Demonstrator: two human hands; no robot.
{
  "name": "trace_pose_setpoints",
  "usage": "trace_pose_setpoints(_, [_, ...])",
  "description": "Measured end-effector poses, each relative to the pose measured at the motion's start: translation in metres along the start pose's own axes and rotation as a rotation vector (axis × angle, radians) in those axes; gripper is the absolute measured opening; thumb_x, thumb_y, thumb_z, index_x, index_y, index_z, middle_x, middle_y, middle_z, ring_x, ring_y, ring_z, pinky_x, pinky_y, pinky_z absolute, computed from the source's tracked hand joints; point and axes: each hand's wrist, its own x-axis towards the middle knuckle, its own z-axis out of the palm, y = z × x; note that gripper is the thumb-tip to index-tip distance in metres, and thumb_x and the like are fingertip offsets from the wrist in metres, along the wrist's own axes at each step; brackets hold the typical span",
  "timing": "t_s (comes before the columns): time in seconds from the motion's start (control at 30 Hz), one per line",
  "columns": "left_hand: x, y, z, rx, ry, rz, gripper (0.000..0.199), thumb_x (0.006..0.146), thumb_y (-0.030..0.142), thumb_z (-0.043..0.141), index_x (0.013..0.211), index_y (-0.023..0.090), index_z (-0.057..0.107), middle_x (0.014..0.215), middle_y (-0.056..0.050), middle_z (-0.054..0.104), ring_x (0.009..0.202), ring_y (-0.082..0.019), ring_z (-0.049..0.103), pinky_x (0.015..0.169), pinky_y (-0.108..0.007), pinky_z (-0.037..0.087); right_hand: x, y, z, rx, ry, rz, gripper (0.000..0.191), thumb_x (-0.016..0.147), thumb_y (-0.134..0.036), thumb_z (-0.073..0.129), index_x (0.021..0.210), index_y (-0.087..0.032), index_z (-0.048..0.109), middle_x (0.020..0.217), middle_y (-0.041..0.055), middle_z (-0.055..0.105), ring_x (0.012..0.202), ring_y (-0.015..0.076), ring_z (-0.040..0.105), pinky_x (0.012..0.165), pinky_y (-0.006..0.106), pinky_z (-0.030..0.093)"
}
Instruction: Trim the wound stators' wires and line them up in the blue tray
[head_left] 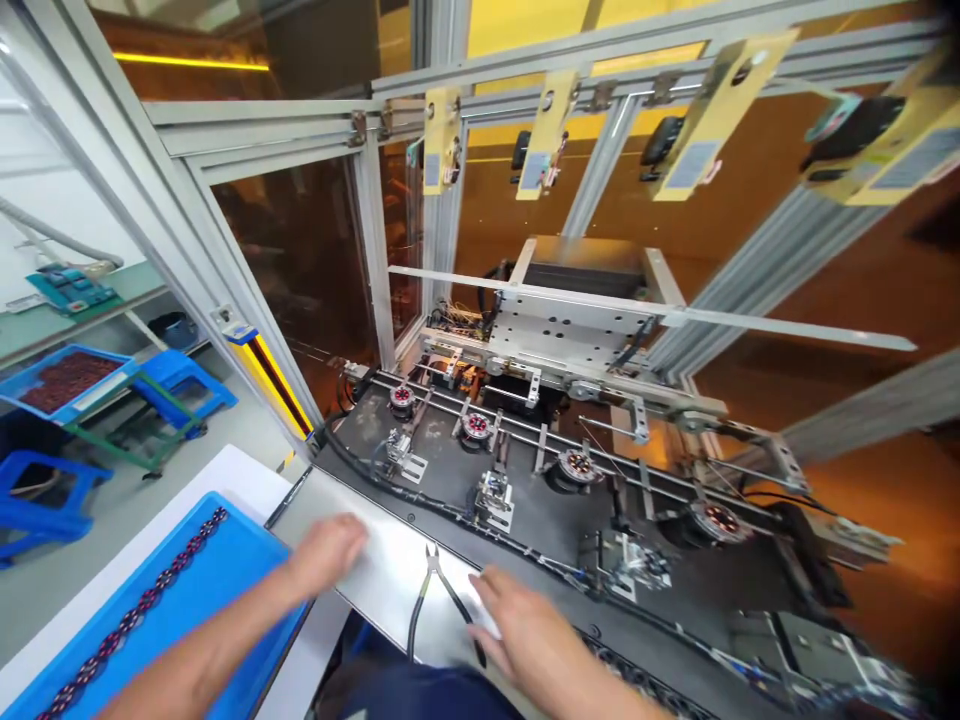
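Observation:
A pair of cutting pliers (pixel 433 565) with dark, yellow-marked handles lies on the bare metal ledge (pixel 375 540), jaws pointing away from me and handles spread. My right hand (pixel 525 625) is beside the right handle, fingers and thumb apart; whether the thumb touches the handle I cannot tell. Over the ledge's left end is my left hand (pixel 330 552), slightly blurred, its fingers curled in; anything inside them is hidden. Past the ledge, several round wound motor stators (pixel 475 428) sit on holders in a row across the black machine bed (pixel 442 450).
A blue tray (pixel 217 590) at left holds a line of stators (pixel 142 605). Metal clamps (pixel 493 495) and a cable bundle (pixel 450 512) run along the bed's near side. Yellow brackets (pixel 442 140) hang overhead. Blue stools (pixel 184 385) stand at far left.

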Motion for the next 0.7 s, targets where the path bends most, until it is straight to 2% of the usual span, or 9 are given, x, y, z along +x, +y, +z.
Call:
trace_pose_setpoints(0.07, [0.03,-0.019,-0.051,0.104,0.073,-0.001,0.037,0.101,0.03,0.039,0.086,0.014,0.069,0.088,-0.012,0.069,0.087,-0.025,0.067,0.084,-0.04,0.052,0.003,0.029,-0.044,-0.114,0.184,-0.157,0.041,0.094,-0.027,0.052,0.132,-0.014,0.061,0.133,0.0214,0.061,0.118,0.0351,0.062,0.095,0.048,0.055])
trace_pose_setpoints(0.13, [0.072,-0.029,-0.094,0.188,0.126,0.044,0.03,0.1,0.034,0.047,0.095,0.014,0.068,0.1,-0.011,0.068,0.1,-0.026,0.065,0.092,-0.046,0.05,0.024,0.056,-0.088,-0.254,0.329,-0.24,0.036,0.096,-0.028,0.048,0.125,-0.013,0.063,0.119,0.0201,0.065,0.104,0.0314,0.065,0.086,0.046,0.057])
trace_pose_setpoints(0.17, [0.096,-0.031,-0.109,0.223,0.141,0.077,0.025,0.097,0.036,0.054,0.102,0.014,0.066,0.11,-0.01,0.067,0.108,-0.026,0.062,0.096,-0.049,0.048,0.04,0.067,-0.107,-0.279,0.353,-0.248,0.032,0.095,-0.026,0.05,0.121,-0.013,0.064,0.114,0.0194,0.066,0.102,0.031,0.064,0.086,0.046,0.057])
trace_pose_setpoints(0.23, [0.144,-0.03,-0.126,0.283,0.151,0.151,0.032,0.092,0.037,0.063,0.116,0.016,0.064,0.13,-0.01,0.061,0.121,-0.028,0.056,0.103,-0.053,0.045,0.079,0.086,-0.134,-0.309,0.375,-0.248,0.026,0.091,-0.02,0.056,0.115,-0.012,0.066,0.113,0.0195,0.064,0.104,0.0311,0.062,0.089,0.047,0.055])
trace_pose_setpoints(0.33, [0.202,-0.026,-0.12,0.346,0.15,0.213,0.04,0.092,0.035,0.064,0.128,0.018,0.059,0.142,-0.012,0.053,0.128,-0.031,0.053,0.106,-0.057,0.044,0.134,0.105,-0.146,-0.317,0.363,-0.247,0.029,0.085,-0.016,0.068,0.113,-0.01,0.065,0.119,0.0183,0.062,0.11,0.0304,0.061,0.093,0.046,0.053])
trace_pose_setpoints(0.43, [0.237,-0.03,-0.098,0.372,0.126,0.228,0.042,0.093,0.035,0.063,0.131,0.018,0.057,0.142,-0.012,0.054,0.126,-0.03,0.055,0.104,-0.056,0.046,0.17,0.118,-0.134,-0.285,0.345,-0.256,0.033,0.089,-0.026,0.069,0.119,-0.013,0.062,0.129,0.0126,0.059,0.118,0.0278,0.058,0.098,0.048,0.051])
trace_pose_setpoints(0.57, [0.258,-0.046,-0.079,0.369,0.075,0.238,0.04,0.093,0.035,0.063,0.129,0.018,0.058,0.138,-0.012,0.056,0.122,-0.029,0.058,0.101,-0.054,0.049,0.188,0.13,-0.118,-0.219,0.333,-0.25,0.032,0.094,-0.034,0.065,0.12,-0.016,0.062,0.135,0.0107,0.057,0.123,0.0277,0.055,0.102,0.051,0.048])
trace_pose_setpoints(0.7, [0.27,-0.06,-0.076,0.355,0.026,0.266,0.039,0.094,0.035,0.062,0.128,0.018,0.058,0.136,-0.012,0.058,0.119,-0.028,0.059,0.099,-0.052,0.051,0.192,0.138,-0.114,-0.18,0.326,-0.232,0.032,0.094,-0.034,0.065,0.12,-0.016,0.062,0.136,0.011,0.056,0.125,0.0281,0.054,0.104,0.052,0.047])
